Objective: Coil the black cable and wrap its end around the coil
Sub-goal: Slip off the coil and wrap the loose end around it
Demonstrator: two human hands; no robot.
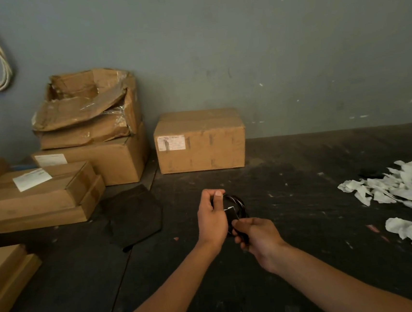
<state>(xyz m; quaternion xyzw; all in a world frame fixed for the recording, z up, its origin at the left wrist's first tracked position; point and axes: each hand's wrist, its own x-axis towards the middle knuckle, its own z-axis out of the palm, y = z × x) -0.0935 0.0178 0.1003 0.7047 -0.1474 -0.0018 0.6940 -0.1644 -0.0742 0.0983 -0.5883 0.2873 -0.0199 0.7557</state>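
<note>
The black cable [237,202] is gathered into a small coil held upright above the dark floor, in the middle of the head view. My left hand [212,218] grips the coil's left side, thumb on top. My right hand [257,237] sits just below and to the right, fingers pinched on the cable's end near a small dark block with a pale label [230,213]. Much of the coil is hidden behind both hands.
A closed cardboard box [199,141] stands against the grey wall ahead. Stacked and torn cardboard boxes [87,132] fill the left side. A flat black sheet [132,215] lies left of my hands. Torn white paper scraps [394,185] lie at the right.
</note>
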